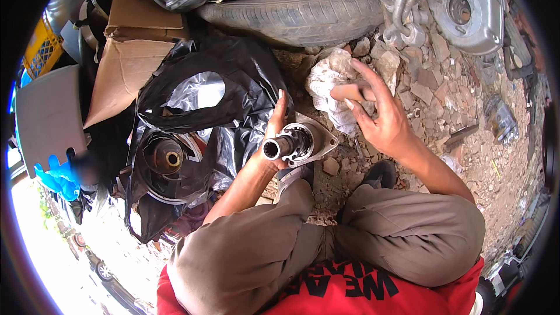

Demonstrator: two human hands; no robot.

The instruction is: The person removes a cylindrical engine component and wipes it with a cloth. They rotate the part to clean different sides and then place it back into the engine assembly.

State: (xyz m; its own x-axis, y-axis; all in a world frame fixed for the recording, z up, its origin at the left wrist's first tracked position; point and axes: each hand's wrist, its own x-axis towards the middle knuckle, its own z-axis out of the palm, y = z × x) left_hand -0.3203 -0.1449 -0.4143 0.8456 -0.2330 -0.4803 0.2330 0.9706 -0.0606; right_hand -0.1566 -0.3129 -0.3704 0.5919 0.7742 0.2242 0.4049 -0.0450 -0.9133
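My left hand point(275, 124) grips a metal splined shaft point(284, 145) with a hollow end pointing up towards me. Around the shaft are a ball bearing point(309, 133) and a flanged metal housing point(323, 143) with bolt holes. To the right, my right hand point(385, 118) is raised with its fingers apart, and one finger is blurred by motion. Behind those fingers lies a crumpled, stained white rag point(326, 78); whether the fingertips touch it I cannot tell. Nothing shows in the right hand's grasp.
A black plastic bag point(249, 65) and a round-mouthed part point(159, 157) lie left. Farther off are a cardboard box point(127, 61), a tire point(302, 19), a heavy chain point(404, 4) and a cast metal housing point(477, 13). Rubble point(424, 92) and a brush point(461, 134) lie right.
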